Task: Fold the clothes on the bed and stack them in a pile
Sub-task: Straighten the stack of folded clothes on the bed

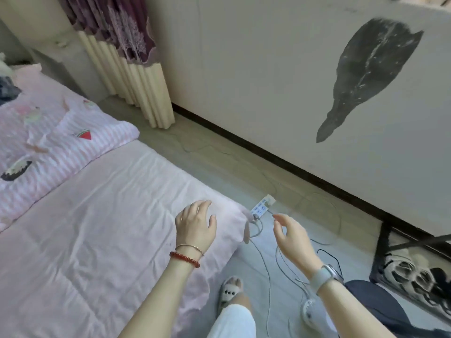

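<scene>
Fingers (203, 208) of the left hand (195, 228) are loosely spread and a little bent, palm down over the corner of the bed (102, 228); they hold nothing. Those of the right hand (291, 237) are likewise relaxed and empty, out past the bed's edge above the floor (280, 181).

Clothes: a dark garment (7, 90) shows at the far end of the bed, cut off by the frame edge, well apart from both hands. Whether more garments lie there cannot be told. It looks soft and limp, probably light, and likely to sag when lifted; a two-handed hold at shoulders or hem, pinching the cloth, would suit folding.

Materials: the bed carries a pale pink sheet, matte and finely creased. Beyond the hands lies a striped pink quilt (61, 142) with fruit prints, padded and rounded at its edge. Past the bed's far side hangs a pleated curtain (131, 76), cream below and maroon above. Off the bed's near corner a white power strip (262, 207) and thin cables (268, 276) lie on grey tile.
</scene>
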Motion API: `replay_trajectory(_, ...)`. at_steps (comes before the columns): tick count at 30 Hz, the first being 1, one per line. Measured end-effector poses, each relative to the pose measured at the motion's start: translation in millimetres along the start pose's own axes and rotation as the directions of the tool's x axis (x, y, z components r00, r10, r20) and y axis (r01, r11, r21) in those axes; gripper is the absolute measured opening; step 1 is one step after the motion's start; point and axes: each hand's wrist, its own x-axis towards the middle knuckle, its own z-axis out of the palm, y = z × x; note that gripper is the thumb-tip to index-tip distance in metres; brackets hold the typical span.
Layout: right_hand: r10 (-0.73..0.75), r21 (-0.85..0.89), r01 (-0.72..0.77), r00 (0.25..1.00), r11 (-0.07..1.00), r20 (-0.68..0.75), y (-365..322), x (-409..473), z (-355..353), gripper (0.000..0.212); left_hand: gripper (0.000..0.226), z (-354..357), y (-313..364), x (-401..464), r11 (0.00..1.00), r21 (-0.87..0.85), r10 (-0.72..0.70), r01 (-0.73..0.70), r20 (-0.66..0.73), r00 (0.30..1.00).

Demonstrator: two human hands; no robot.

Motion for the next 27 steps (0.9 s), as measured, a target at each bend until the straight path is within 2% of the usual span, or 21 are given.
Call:
replay_trajectory(4, -0.052, -0.041, 0.052, 0.999, 0.998, -0.005, 3.0, 84.0, -30.1, 0.035, 0.038, 19.7, 41.4, 84.6, 0.998, 0.018, 0.062, -0.062, -0.011, 0.998)
replay_trajectory(8, -0.158, -0.15, 0.16, 0.987, 0.976, 0.023, -15.0, 192.5, -60.7, 0.036, 0.039, 31.9, 69.0, 180.2, 0.997, 0.028, 0.067, -0.066, -0.023, 0.997)
replay_trajectory(14, -0.284, -0.306, 0.333, 0.939, 0.892, 0.193, -72.6, 333.0, -96.3, 0.038, 0.041, 17.1, 93.6, 306.0, 0.999, 0.045, 0.002, 0.0, -0.044, 0.999)
replay_trajectory(22, -0.415, -0.215, 0.469, 0.874, 0.857, 0.254, -140.5, 454.7, -112.9, 0.037, 0.039, -15.3, 94.2, 411.0, 0.99, 0.056, -0.125, 0.132, -0.112, 0.986)
replay_trajectory(27, -0.502, -0.186, 0.582, 0.793, 0.792, 0.345, -184.4, 530.8, -92.4, 0.037, 0.04, -30.8, 75.7, 475.5, 0.974, 0.057, -0.211, 0.221, -0.139, 0.968)
